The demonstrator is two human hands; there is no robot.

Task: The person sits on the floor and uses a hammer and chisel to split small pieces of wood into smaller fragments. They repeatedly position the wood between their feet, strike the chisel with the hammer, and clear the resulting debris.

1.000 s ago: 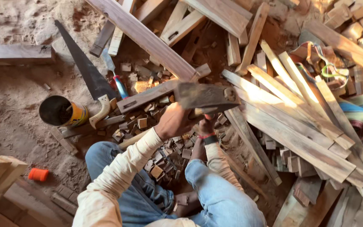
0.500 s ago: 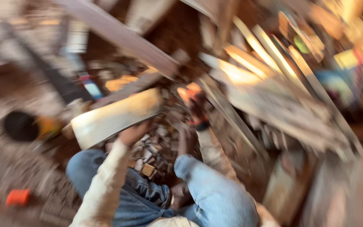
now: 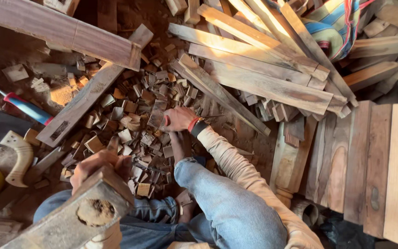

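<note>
**Holding a heavy timber over the chip pile**

The person is sitting on the dirt floor (image 3: 5,50) among long pale wooden planks (image 3: 272,85). The left hand (image 3: 100,163) is clenching around a thick grey weathered wooden beam (image 3: 77,216), which is pointing toward the camera near the left knee; its sawn end is showing a rough brown knot. The right hand (image 3: 177,119) is gripping a small flat metal blade with a red handle (image 3: 157,119), resting on the heap of small cut wood blocks (image 3: 130,115). I judge the beam is being positioned for trimming; the next move is calling for steady support. A white-handled handsaw (image 3: 17,150) is lying well apart at the left.
</note>
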